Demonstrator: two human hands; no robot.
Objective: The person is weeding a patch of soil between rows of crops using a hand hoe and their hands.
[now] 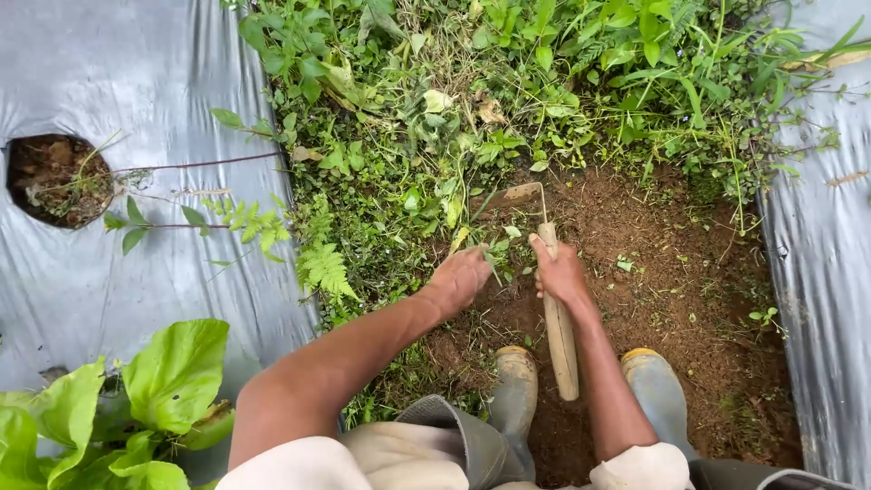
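My right hand [560, 270] grips the wooden handle [562, 345] of a small hoe. Its flat metal blade [513, 194] rests at the edge of the weeds, on the brown soil. My left hand [461, 277] is closed on a tuft of green weeds [490, 251] just left of the handle, close to the ground. The two hands are a few centimetres apart. My grey rubber boots [515, 386] stand on the bare soil below the hands.
A strip of weeds [435, 127] and bare brown soil [671, 290] runs between two sheets of grey plastic mulch [109, 272]. A round planting hole [56, 180] opens in the left sheet. A broad-leaved green plant [136, 399] grows at bottom left.
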